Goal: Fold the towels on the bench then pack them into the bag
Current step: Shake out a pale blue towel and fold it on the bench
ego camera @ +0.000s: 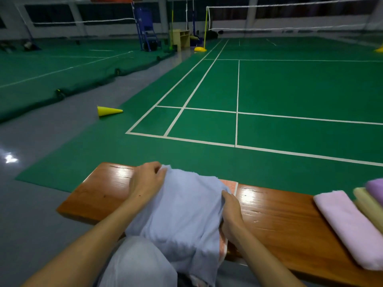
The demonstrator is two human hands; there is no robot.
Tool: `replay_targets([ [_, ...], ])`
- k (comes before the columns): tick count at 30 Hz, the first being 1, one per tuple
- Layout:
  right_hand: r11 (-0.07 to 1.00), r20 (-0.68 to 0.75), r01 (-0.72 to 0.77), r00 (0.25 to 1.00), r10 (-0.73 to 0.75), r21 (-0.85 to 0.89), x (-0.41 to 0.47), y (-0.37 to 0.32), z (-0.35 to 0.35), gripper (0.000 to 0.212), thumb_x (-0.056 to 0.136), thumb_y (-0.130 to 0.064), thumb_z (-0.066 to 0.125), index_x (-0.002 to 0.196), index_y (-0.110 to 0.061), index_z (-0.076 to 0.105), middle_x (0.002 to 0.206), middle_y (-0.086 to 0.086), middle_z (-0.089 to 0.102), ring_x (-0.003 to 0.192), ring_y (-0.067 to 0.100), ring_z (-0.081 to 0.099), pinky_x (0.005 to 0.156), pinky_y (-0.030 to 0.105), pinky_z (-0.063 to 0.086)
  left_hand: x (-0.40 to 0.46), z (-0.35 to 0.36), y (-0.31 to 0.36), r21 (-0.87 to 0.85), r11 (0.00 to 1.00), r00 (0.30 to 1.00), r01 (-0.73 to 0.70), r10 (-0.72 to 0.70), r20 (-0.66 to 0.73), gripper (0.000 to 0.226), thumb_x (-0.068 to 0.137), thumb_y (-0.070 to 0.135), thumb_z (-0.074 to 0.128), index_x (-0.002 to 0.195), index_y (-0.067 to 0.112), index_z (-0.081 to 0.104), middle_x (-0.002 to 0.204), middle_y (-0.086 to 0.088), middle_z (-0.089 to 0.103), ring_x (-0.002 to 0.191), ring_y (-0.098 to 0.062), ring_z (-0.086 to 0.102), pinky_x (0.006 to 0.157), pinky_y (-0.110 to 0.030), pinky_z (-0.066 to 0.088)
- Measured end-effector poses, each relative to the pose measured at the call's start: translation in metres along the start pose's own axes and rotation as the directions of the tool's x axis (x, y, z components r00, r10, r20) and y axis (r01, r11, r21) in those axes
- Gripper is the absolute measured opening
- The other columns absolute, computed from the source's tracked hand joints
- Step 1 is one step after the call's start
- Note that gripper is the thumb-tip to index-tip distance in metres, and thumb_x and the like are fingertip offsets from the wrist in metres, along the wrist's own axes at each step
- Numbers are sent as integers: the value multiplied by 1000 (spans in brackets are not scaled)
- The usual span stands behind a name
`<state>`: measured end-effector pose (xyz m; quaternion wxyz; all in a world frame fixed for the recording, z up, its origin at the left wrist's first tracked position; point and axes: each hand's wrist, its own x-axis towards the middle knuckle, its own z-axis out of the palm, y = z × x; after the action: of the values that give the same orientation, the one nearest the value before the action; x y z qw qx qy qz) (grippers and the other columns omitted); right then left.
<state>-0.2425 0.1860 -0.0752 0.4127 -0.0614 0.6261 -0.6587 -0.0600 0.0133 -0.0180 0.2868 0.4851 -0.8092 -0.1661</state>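
Both hands on the blue towel (182, 206), draped over the bench (275, 220) and my knee. Left hand (145, 181) pinches its far-left corner; right hand (231, 212) grips the right edge. Orange towel (231, 186) beneath. Folded pink towel (348, 226) far right.

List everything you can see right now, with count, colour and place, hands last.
bench: one, brown wood, across the foreground
blue towel: one, pale blue, unfolded on the bench, hanging off the near edge
orange towel: one, mostly hidden under the blue towel
folded towels: pink, cream, purple, at the bench's right end
cone: one, yellow, lying on the grey floor
nets: white, across the green courts
left hand: fingers grip the blue towel's far corner
right hand: holds its right edge
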Motion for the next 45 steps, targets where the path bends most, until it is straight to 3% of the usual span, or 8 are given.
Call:
replay_targets([
  [8, 874, 128, 205, 978, -165, -440, -12, -4, 27, 76, 78, -49, 88, 127, -9, 47, 120, 6, 61, 110, 23, 62, 91, 36, 54, -32, 35, 20, -309, 927, 642, -214, 372, 671, 36, 102, 11, 59, 81, 41, 65, 78, 33, 60, 83, 7, 53, 79, -13, 40],
  [14, 748, 94, 208, 977, -193, -630, -8, 1, 43, 36, 88, -29, 74, 111, -16, 50, 103, 2, 61, 95, 23, 63, 87, 44, 57, -33, 29, -22, -197, 964, 647, -179, 266, 715, 43, 99, 25, 60, 141, 35, 56, 139, 16, 57, 123, -2, 54, 107, -25, 44],
  [17, 809, 96, 247, 968, -232, -532, -2, -10, 32, 38, 89, -20, 73, 119, -9, 53, 110, 4, 63, 102, 24, 63, 85, 34, 53, -34, 25, -21, -158, 959, 682, -236, 279, 676, 64, 105, 33, 57, 162, 29, 29, 166, 19, 17, 155, -1, 13, 129, -27, 13],
  [22, 844, 125, 317, 948, -292, -434, 13, -32, -18, 39, 72, -25, 68, 109, -11, 67, 105, 8, 74, 99, 26, 73, 88, 51, 62, -29, 23, -42, 34, 981, 693, -192, 111, 712, 61, 89, 85, 37, 146, 75, 17, 173, 13, 8, 160, -13, 8, 130, -47, 13],
  [29, 786, 93, 314, 945, -315, -532, 14, -71, -111, 20, 91, -3, 65, 111, -8, 66, 103, 18, 72, 93, 40, 72, 75, 64, 62, -26, -2, -63, 314, 924, 704, -218, -74, 707, 119, 45, 113, 25, 154, 65, 15, 173, -17, 3, 159, -35, 13, 128, -50, 17],
  [35, 731, 82, 347, 924, -373, -587, 5, -95, -172, 14, 95, -6, 64, 108, -10, 66, 98, 16, 72, 87, 33, 72, 65, 48, 62, -6, -1, -67, 353, 896, 652, -268, -101, 752, 130, 45, 108, 49, 159, 54, 18, 167, -18, 24, 151, -33, 31, 124, -43, 29],
  [41, 696, 133, 360, 924, -358, -622, -4, -90, -179, 16, 89, -11, 71, 105, -16, 68, 95, 5, 74, 84, 22, 71, 63, 37, 58, -23, 32, 38, 304, 848, 596, -434, 16, 803, 84, 88, 34, 62, 162, 41, 22, 167, -15, 26, 152, -37, 28, 124, -45, 26],
  [45, 723, 134, 327, 940, -313, -608, -10, -69, -172, 8, 85, -6, 72, 93, -5, 70, 84, 12, 73, 77, 21, 66, 67, 40, 56, -60, 69, 90, 297, 829, 562, -474, 25, 827, 67, 100, 53, 51, 161, 40, 26, 169, -16, 19, 153, -46, 21, 121, -58, 28],
])
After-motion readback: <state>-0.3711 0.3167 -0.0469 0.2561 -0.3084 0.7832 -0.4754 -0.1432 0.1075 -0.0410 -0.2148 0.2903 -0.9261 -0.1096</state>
